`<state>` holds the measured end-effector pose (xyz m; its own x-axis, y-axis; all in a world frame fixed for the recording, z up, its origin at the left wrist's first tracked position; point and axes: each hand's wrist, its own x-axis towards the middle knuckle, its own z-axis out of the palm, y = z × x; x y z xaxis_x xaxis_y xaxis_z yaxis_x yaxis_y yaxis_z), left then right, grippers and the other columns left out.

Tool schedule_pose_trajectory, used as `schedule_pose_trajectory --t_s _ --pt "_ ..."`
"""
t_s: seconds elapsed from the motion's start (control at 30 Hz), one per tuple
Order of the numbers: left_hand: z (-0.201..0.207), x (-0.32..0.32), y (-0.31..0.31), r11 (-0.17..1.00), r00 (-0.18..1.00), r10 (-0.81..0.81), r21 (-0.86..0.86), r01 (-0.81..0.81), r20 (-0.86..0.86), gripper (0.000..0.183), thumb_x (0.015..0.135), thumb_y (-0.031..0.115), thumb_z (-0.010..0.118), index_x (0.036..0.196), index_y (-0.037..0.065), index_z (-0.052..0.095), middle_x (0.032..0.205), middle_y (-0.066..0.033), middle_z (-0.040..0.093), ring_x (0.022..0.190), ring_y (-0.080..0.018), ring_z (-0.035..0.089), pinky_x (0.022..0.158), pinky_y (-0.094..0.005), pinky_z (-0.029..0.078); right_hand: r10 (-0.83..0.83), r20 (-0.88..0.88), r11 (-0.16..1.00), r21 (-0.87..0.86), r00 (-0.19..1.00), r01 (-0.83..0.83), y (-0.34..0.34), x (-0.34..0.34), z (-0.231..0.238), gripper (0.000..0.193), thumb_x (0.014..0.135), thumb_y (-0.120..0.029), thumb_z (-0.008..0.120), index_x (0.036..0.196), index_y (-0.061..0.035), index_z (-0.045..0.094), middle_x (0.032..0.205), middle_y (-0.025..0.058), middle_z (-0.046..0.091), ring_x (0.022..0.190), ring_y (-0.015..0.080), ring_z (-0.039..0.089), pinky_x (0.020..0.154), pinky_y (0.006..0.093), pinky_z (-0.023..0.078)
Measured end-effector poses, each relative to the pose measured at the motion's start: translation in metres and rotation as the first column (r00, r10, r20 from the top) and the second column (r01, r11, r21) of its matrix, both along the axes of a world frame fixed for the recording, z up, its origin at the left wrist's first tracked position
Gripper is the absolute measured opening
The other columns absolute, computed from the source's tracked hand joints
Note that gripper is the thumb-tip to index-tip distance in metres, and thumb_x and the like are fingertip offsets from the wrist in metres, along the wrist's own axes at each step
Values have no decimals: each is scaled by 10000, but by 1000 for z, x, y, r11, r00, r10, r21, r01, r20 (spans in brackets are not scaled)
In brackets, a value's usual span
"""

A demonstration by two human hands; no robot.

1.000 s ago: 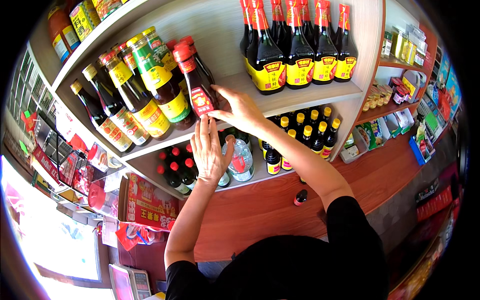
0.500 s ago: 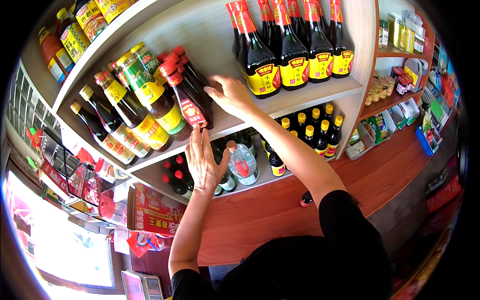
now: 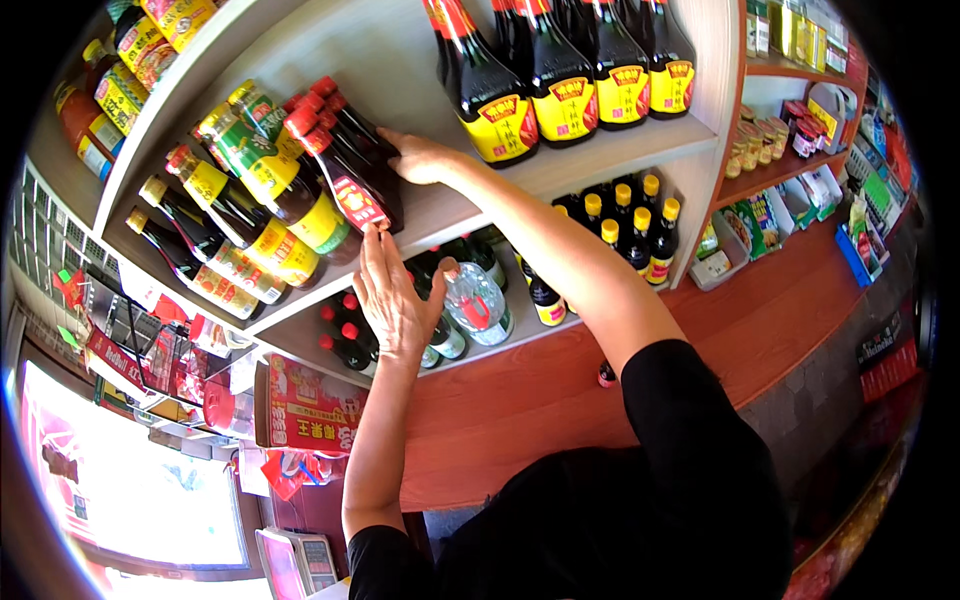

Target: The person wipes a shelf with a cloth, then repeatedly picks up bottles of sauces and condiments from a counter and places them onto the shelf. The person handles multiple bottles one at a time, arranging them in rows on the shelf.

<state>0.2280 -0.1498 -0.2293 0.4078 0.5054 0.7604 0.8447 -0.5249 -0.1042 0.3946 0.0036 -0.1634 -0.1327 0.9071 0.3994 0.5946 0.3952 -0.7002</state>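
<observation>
A cluster of dark bottles with red caps (image 3: 345, 180) stands on the middle shelf; the front one wears a red label. The outstretched fingertips of my left hand (image 3: 393, 305) touch the base of that front bottle at the shelf edge, the thumb held apart. My right hand (image 3: 420, 160) is open against the right side of the same cluster, its fingertips partly hidden beside the bottles. Just left of the cluster stands a bottle with a green and yellow label (image 3: 290, 190). Neither hand is wrapped round a bottle.
Large dark bottles with yellow labels (image 3: 500, 110) stand to the right on this shelf. Below are a clear plastic bottle (image 3: 477, 305) and small yellow-capped bottles (image 3: 640, 240). A reddish wooden counter (image 3: 500, 425) runs beneath, with a red carton (image 3: 310, 400) at its left.
My right hand has pressed in closer along the right side of the red-capped cluster. My left fingertips stay at the front bottle's base. The whole view has shifted slightly.
</observation>
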Motion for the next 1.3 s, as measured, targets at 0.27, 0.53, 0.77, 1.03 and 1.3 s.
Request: schedule_pose_trajectory --t_s 0.27,0.53,0.77,1.03,1.3 --pt "-39 -6 -46 948 939 -318 53 314 127 647 736 104 756 1316 -10 493 1341 -204 495 1223 -413 480 1008 -500 400 171 -252 905 422 952 -51 -195 72 -54 253 935 -125 624 1173 -41 628 867 95 686 713 133 651 628 264 505" --pt "-274 29 -130 574 897 -229 -692 438 378 695 722 311 823 1271 -4 537 1267 -215 557 1204 -375 506 1043 -476 393 -506 -147 854 -220 850 471 -325 212 -300 367 860 -237 717 1152 -33 628 997 114 657 818 181 633 710 295 498" --pt "-335 147 -133 448 769 -294 -629 636 568 694 674 319 860 1212 -2 560 1175 -181 613 1100 -319 592 952 -417 474 -474 183 851 -158 861 501 -293 193 -351 820 679 -365 815 1348 -73 441 1305 192 515 1195 396 498 962 468 456" --pt "-301 123 -140 403 794 -49 -715 571 606 502 704 287 853 1087 46 634 928 -104 716 864 -253 705 786 -362 552 -504 27 837 -232 863 496 -280 179 -366 644 714 -345 785 1213 -42 512 1117 207 616 1059 386 593 854 481 499" --pt "37 44 -108 718 774 -230 -433 544 590 239 810 112 759 973 2 623 865 -73 698 831 -104 647 725 -281 531 -173 -20 984 31 985 173 -309 146 -194 520 725 -325 792 1115 -52 584 968 157 674 870 338 669 743 412 545"
